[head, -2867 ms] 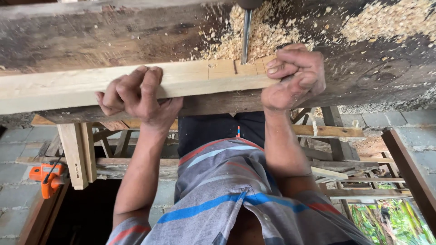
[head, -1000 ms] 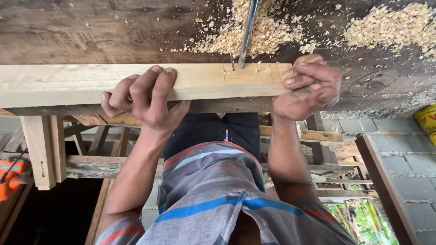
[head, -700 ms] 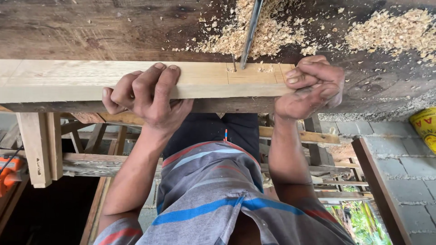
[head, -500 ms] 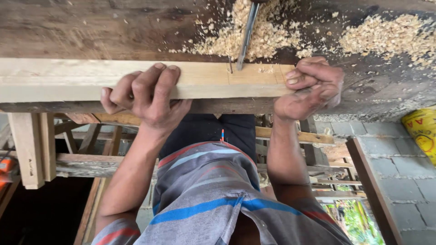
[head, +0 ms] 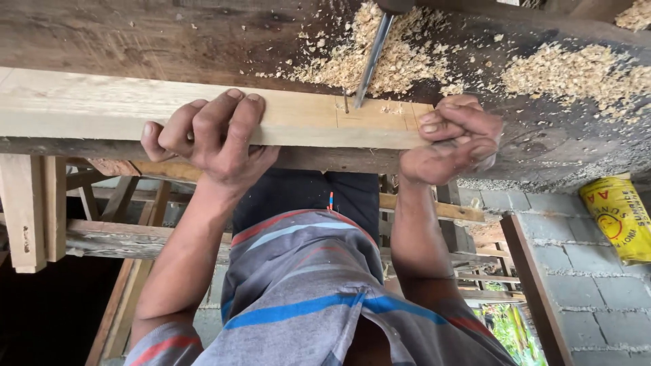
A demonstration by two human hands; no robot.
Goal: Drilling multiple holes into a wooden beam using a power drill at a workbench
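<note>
— At the near edge of the dark wooden surface [head: 135, 34], a pale timber batten [head: 102, 108] is laid lengthwise, with pencil lines marked across its right end. Is it held?

— It is held at two places. The left hand [head: 210, 139] is draped over the batten's near edge, fingers curled on the top face, thumb tucked below. The right hand [head: 451, 139] is closed into a fist around the batten's right end, just beside the marked section.

— And the steel bit [head: 371, 61]?

— It is seen slanting down from above, its tip touching the marked section, near a small dark slot already cut there. What drives the bit is hidden above the frame.

— What has changed over the last seconds?

— The batten has been slid a little rightward under the bit, so that the tip is now set near the left pencil line rather than the middle of the marking. Both grips have been kept as they were, which suggests that the piece is being repositioned and steadied, not released.

— What lies around it?

— Heaps of wood shavings [head: 576, 71] are scattered behind the batten. A yellow bag [head: 620, 217] is seen on the paving at right, and wooden frames [head: 88, 217] below.
</note>
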